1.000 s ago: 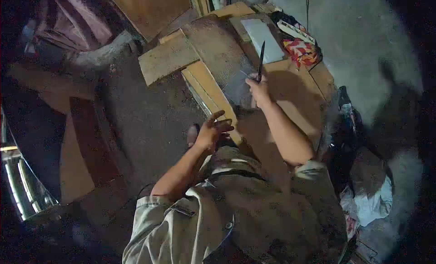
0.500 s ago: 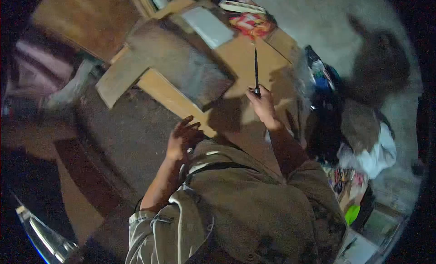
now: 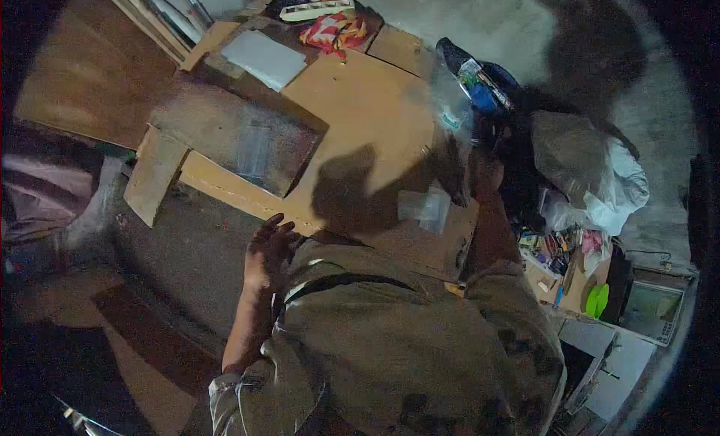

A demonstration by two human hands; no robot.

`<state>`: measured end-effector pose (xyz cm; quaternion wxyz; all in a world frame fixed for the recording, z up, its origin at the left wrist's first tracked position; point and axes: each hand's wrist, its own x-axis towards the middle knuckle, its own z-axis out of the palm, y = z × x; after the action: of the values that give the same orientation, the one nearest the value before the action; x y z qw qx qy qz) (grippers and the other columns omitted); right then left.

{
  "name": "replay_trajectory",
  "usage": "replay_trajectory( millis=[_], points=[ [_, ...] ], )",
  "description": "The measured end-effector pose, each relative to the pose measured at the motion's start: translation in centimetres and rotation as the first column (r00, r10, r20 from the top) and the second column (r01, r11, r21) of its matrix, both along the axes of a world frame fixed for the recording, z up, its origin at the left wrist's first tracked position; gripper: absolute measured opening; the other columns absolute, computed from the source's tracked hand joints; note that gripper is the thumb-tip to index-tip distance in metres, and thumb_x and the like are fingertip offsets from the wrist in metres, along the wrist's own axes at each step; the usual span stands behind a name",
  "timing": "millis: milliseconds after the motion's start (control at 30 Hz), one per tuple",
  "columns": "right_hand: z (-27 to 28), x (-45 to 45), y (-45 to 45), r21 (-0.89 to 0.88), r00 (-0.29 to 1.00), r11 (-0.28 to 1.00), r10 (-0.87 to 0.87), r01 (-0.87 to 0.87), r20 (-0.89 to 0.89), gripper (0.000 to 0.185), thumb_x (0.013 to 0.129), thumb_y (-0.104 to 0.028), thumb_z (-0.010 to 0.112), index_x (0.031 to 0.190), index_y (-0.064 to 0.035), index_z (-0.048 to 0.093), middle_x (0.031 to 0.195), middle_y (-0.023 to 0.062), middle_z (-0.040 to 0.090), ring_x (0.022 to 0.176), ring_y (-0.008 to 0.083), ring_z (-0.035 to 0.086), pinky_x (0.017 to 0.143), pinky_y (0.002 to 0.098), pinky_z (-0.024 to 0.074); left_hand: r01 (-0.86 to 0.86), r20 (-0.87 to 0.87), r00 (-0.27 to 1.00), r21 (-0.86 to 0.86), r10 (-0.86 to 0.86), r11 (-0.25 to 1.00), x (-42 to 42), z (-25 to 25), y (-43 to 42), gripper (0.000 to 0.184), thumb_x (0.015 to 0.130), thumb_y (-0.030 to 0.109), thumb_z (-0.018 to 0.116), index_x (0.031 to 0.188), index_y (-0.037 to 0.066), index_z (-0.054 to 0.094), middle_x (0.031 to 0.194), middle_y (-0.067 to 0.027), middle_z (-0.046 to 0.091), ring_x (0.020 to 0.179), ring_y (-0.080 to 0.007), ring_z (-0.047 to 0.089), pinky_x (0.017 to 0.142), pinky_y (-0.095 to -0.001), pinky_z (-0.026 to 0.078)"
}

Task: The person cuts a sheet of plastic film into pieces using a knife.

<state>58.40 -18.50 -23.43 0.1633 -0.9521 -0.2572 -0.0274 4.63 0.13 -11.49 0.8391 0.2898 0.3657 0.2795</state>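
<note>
My left hand (image 3: 270, 248) hovers at the front edge of a tan board (image 3: 232, 196), fingers apart and slightly curled, with nothing seen in them. Whether its fingertips touch the board I cannot tell. My right hand (image 3: 484, 169) is in deep shadow at the right side of the work surface, near a dark bag. Its fingers and anything in them are not readable. A small clear plastic bag (image 3: 424, 209) lies left of my right forearm. A worn dark board (image 3: 232, 136) rests on the tan surface, with a short wooden piece (image 3: 156, 173) at its left end.
A white sheet (image 3: 262, 59), a red patterned cloth (image 3: 334, 34) and a white power strip (image 3: 316, 10) lie at the back. To the right are a dark bag (image 3: 480, 83), a pale plastic bag (image 3: 622, 184) and a box of small items (image 3: 547, 256).
My right hand, which held a thin dark pointed tool over the tan board, has moved right into shadow; the tool is no longer distinguishable. The view has shifted, and my left hand stays by the board edge.
</note>
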Motion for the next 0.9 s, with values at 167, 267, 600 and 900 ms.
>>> replay_trajectory(
  millis=[167,267,600,900],
  points=[
    [-0.8,0.8,2.0,-0.065,0.999,0.997,-0.045,0.047,0.028,0.043,0.082,-0.045,0.059,0.094,-0.0033,0.063,0.085,0.0121,0.064,0.080,0.0276,0.060,0.075,0.0374,0.0482,-0.011,-0.005,1.000,0.053,0.011,0.999,0.3,0.7,-0.5,0.058,0.086,0.025,0.063,0.131,-0.002,0.037,0.122,-0.0216,0.050,0.105,-0.0289,0.056,0.090,-0.0388,0.046],
    [-7.9,6.6,1.5,-0.122,0.980,0.992,0.068,-0.045,0.189,0.041,0.084,-0.043,0.055,0.094,-0.0039,0.062,0.080,0.0109,0.062,0.074,0.0262,0.059,0.072,0.0368,0.0493,-0.044,-0.105,0.994,-0.009,0.042,0.999,0.4,1.6,-0.6,0.048,0.090,0.019,0.057,0.130,-0.001,0.039,0.124,-0.0204,0.049,0.103,-0.0267,0.057,0.087,-0.0360,0.047],
    [-10.7,8.6,3.9,-0.141,0.438,0.947,0.261,-0.287,0.860,0.038,0.086,-0.043,0.055,0.088,-0.0062,0.064,0.074,0.0078,0.059,0.064,0.0209,0.058,0.058,0.0348,0.0503,-0.136,-0.133,0.982,-0.010,0.133,0.991,0.3,1.7,-1.4,0.040,0.090,0.017,0.053,0.125,0.000,0.044,0.111,-0.0144,0.058,0.091,-0.0238,0.060,0.074,-0.0326,0.047],
    [-4.1,4.9,3.5,-0.294,0.975,0.954,0.112,-0.052,0.191,0.028,0.084,-0.033,0.058,0.096,-0.0091,0.065,0.091,0.0111,0.063,0.076,0.0256,0.061,0.067,0.0387,0.0510,-0.164,-0.147,0.978,-0.102,0.148,0.981,-0.6,2.5,-0.6,0.036,0.090,0.013,0.055,0.122,0.002,0.047,0.110,-0.0131,0.059,0.095,-0.0233,0.061,0.076,-0.0332,0.047]
  ],
)
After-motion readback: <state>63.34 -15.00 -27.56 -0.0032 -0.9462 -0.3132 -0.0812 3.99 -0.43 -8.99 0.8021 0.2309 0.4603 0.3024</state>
